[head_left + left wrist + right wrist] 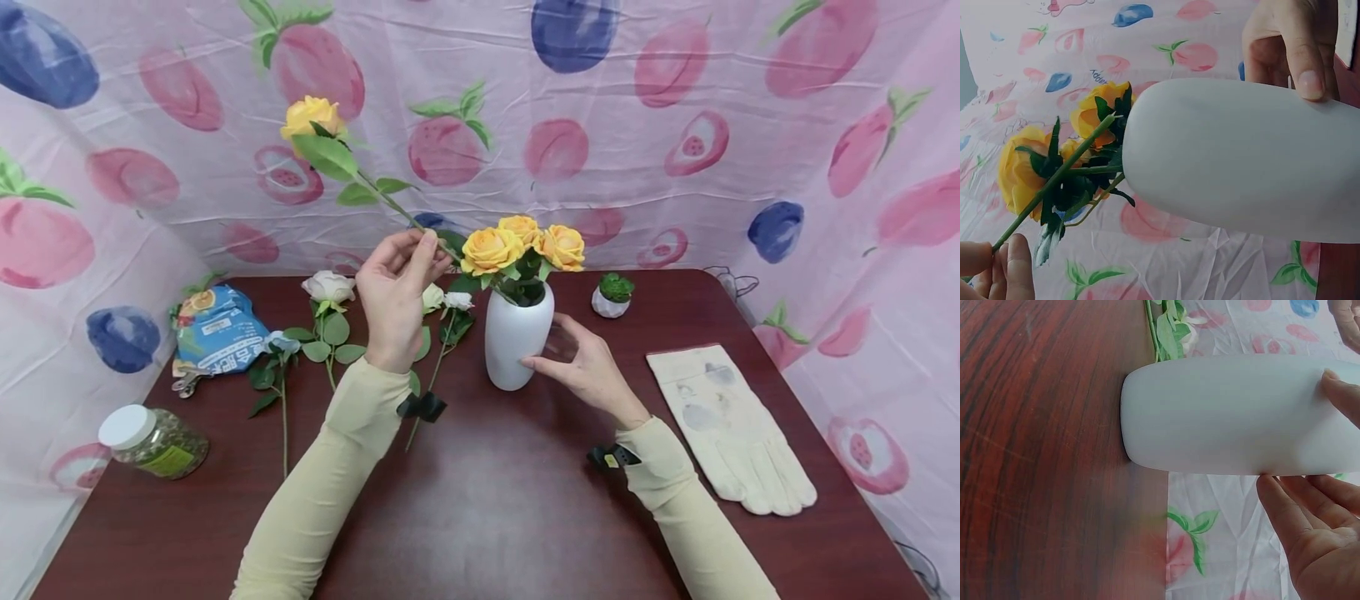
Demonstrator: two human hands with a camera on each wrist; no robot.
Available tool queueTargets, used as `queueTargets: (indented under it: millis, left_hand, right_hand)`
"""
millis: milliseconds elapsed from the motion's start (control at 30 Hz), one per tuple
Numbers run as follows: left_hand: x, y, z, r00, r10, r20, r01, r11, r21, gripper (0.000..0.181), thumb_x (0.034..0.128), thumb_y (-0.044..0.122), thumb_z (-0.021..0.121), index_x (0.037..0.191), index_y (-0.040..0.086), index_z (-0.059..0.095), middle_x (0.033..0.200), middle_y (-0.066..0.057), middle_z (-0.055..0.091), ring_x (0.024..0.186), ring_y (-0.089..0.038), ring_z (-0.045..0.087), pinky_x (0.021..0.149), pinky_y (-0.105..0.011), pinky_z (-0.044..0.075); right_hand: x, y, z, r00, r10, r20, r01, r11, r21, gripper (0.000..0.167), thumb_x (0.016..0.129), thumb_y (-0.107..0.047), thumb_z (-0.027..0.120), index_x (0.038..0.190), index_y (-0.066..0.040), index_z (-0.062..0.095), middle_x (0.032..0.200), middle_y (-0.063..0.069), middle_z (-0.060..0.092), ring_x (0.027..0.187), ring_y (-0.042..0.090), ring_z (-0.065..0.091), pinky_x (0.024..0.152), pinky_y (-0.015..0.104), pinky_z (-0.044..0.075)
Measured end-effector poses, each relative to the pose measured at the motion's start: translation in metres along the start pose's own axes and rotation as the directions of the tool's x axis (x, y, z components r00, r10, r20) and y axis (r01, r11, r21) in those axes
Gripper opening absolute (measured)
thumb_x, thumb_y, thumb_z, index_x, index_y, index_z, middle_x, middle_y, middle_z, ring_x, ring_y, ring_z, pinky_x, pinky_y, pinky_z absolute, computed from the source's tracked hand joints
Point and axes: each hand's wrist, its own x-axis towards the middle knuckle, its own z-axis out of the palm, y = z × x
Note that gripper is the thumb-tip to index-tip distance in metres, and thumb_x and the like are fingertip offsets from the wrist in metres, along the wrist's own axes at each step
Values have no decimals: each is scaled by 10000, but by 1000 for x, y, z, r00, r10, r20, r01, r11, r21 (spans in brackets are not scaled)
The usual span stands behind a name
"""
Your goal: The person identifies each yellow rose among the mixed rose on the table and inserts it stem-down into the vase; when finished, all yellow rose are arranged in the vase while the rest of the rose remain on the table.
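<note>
In the head view my left hand (pixel 397 292) pinches the stem of a yellow rose (pixel 313 119) between thumb and fingertips. The bloom tilts up to the left, while the stem's cut end (pixel 1107 122) is by the mouth of a white vase (pixel 517 337), in front of the other blooms. Several yellow roses (pixel 491 250) stand in that vase. My right hand (pixel 588 367) holds the vase low on its right side, thumb in front and fingers on the far side. The right wrist view has the vase (pixel 1210 415) upright on the table, between thumb and fingers (pixel 1285 506).
Left on the dark wooden table (pixel 480 517) are a white rose (pixel 328 287), a pale blue flower (pixel 282 342), a small white flower (pixel 459 301), a blue bag (pixel 221 333) and a lidded jar (pixel 153 440). A potted plant (pixel 612 296) and cream gloves (pixel 727 425) lie right.
</note>
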Motion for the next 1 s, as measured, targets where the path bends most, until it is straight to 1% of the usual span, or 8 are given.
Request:
queueTargets:
  millis: [100, 200, 300, 433, 567, 767, 867, 1000]
  left_hand:
    - [1, -6, 1, 1000, 9, -18, -9, 1000, -9, 53, 952, 9, 711, 962, -33, 680, 795, -43, 685, 728, -140, 710, 760, -323, 632]
    - [-1, -12, 3, 1000, 13, -13, -13, 1000, 5, 83, 943, 2, 721, 971, -63, 677, 792, -41, 687, 724, -131, 707, 746, -310, 630]
    - [-4, -19, 4, 1000, 19, 7, -20, 998, 62, 122, 936, -8, 726, 984, -106, 672, 807, -21, 700, 726, -111, 707, 734, -284, 626]
    - [-7, -26, 5, 998, 37, 48, -44, 986, 158, 162, 938, -14, 720, 1013, -148, 669, 830, 20, 718, 740, -89, 714, 734, -271, 622]
    - [-11, -31, 4, 995, 50, 82, -65, 978, 196, 169, 934, -20, 721, 1024, -157, 678, 848, 29, 732, 748, -91, 717, 735, -276, 619]
    - [-16, -36, 2, 987, 46, 152, -85, 960, 266, 162, 917, -32, 737, 1031, -143, 708, 874, -76, 742, 730, -79, 714, 706, -256, 607]
    - [-18, -40, 1, 983, 19, 185, -74, 953, 295, 167, 906, -49, 739, 1049, -134, 718, 871, -115, 744, 740, -67, 710, 714, -229, 595]
    - [-19, -45, -1, 978, -8, 210, -62, 945, 322, 190, 893, -52, 746, 1072, -116, 734, 895, -162, 752, 769, -48, 695, 722, -200, 566]
  right_hand:
    - [0, 0, 0, 1000, 1, 4, -1, 1000, 2, 696, 827, -267, 888, 1427, -145, 559, 1351, 120, 664, 1180, 290, 700, 962, 466, 575]
    - [0, 0, 0, 1000, 5, 7, -5, 1000, 4, 699, 827, -272, 888, 1429, -150, 557, 1357, 116, 660, 1186, 290, 698, 964, 460, 575]
    - [-1, 0, 0, 1000, 10, 8, -10, 1000, 1, 701, 825, -283, 889, 1429, -156, 557, 1358, 111, 659, 1187, 288, 697, 963, 458, 575]
    - [0, 1, 0, 1000, 14, 7, -14, 1000, -3, 698, 826, -292, 888, 1427, -161, 559, 1349, 107, 666, 1181, 282, 701, 963, 450, 576]
    - [1, 2, 0, 1000, 15, 8, -15, 1000, -8, 691, 829, -292, 885, 1424, -155, 562, 1339, 108, 673, 1176, 281, 703, 969, 449, 574]
    - [1, 3, -1, 1000, 17, 14, -17, 1000, -10, 690, 836, -284, 880, 1430, -152, 554, 1356, 109, 659, 1183, 291, 699, 970, 463, 573]
    - [1, 2, -1, 1000, 13, 15, -13, 1000, -6, 690, 840, -273, 877, 1434, -146, 550, 1354, 111, 660, 1179, 291, 700, 967, 463, 574]
    - [1, 3, -1, 1000, 14, 16, -14, 1000, -4, 686, 840, -273, 877, 1431, -146, 554, 1343, 111, 667, 1171, 287, 704, 966, 461, 575]
